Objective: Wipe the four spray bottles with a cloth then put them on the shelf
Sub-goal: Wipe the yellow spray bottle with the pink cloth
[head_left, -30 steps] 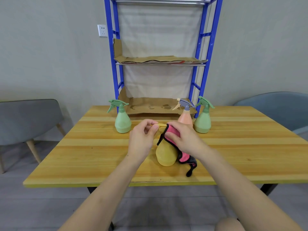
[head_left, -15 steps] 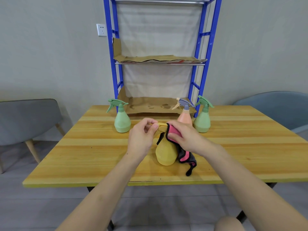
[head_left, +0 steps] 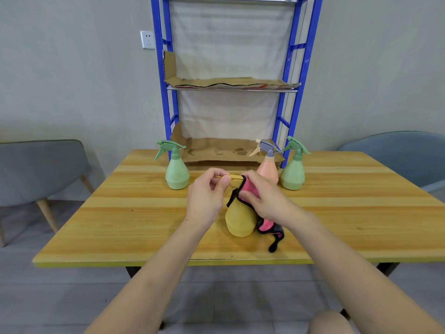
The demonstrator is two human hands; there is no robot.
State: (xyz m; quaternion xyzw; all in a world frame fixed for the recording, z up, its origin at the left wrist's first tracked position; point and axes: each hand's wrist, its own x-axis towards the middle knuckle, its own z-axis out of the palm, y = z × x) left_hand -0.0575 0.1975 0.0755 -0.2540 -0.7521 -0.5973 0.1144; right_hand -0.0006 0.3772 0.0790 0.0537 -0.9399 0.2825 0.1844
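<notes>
Holding the thin trigger top of the round yellow plastic spray bottle [head_left: 240, 220], the left hand [head_left: 207, 194] pinches it between thumb and fingers. The right hand [head_left: 267, 201] has its fingers curled round a soft pink cloth with a black edge [head_left: 266, 225] and presses it on the bottle's neck. The loose end of the cloth hangs down to the table just beside the bottle. This bottle stands upright near the front middle of the yellow wooden table [head_left: 120, 213]. It looks light and hard, and its smooth sides may be slippery. I cannot tell if there is water inside. The fat bottom should keep it steady. I think the neck under the trigger is the best place to grab it, since the thin trigger could bend or snap. The cloth is floppy, so it needs a bunched grip. At the far side of the table stand the left green spray bottle [head_left: 177, 174], the peach spray bottle with a grey top [head_left: 268, 168] and, just beside it, the right green spray bottle [head_left: 292, 174]. Behind them is the tall blue metal shelf [head_left: 163, 92], with brown cardboard [head_left: 216, 150] lying on its boards. A white wall socket [head_left: 147, 39] is on the grey wall. A grey chair [head_left: 36, 169] sits on the left and a blue-grey chair [head_left: 397, 153] on the right.
</notes>
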